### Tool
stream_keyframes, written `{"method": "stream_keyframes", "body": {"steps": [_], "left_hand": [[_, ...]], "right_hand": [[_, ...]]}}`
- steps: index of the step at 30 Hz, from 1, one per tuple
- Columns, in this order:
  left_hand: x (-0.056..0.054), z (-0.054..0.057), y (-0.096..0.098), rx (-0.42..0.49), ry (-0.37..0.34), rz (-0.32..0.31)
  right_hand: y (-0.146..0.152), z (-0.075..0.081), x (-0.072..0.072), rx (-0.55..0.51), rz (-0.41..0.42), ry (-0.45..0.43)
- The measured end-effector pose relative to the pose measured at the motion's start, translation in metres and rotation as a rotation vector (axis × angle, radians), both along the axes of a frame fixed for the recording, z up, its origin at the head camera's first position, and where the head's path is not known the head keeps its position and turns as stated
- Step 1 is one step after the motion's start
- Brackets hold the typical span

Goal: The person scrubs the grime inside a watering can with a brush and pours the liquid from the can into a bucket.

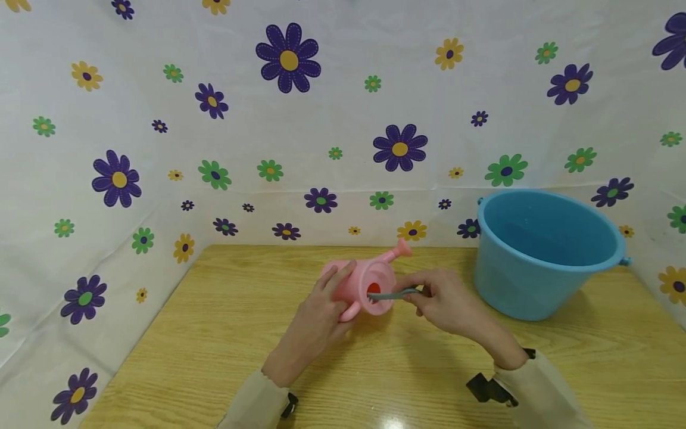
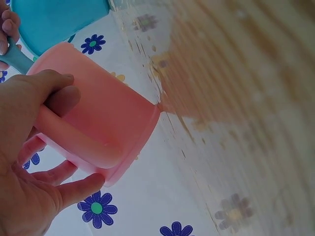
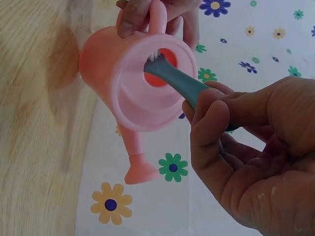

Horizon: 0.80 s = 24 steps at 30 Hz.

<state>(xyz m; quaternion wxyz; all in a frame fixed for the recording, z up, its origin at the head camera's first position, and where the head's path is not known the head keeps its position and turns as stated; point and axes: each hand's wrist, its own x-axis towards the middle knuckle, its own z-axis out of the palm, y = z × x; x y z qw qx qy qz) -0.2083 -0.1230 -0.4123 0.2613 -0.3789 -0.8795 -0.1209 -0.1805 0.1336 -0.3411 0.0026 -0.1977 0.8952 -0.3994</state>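
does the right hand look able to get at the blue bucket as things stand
Probably yes: the blue bucket stands near the right hand with nothing visible between them, though gripping the teal-handled tool could hamper it.

pink watering can | tilted on table | teal-handled brush | white-bristled head in can's round opening

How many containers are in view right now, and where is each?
2: the pink watering can, held tilted by the left hand, and the blue bucket, standing on the table at the right of the head view.
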Motion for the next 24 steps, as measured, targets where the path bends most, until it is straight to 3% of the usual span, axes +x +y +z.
{"method": "stream_keyframes", "body": {"steps": [18, 24], "left_hand": [[0.000, -0.002, 0.001, 0.019, 0.000, 0.010], [0.000, -0.001, 0.000, 0.026, 0.001, 0.007]], "right_hand": [[-0.008, -0.012, -0.003, 0.065, 0.120, 0.221], [-0.016, -0.015, -0.004, 0.087, 0.129, 0.245]]}}
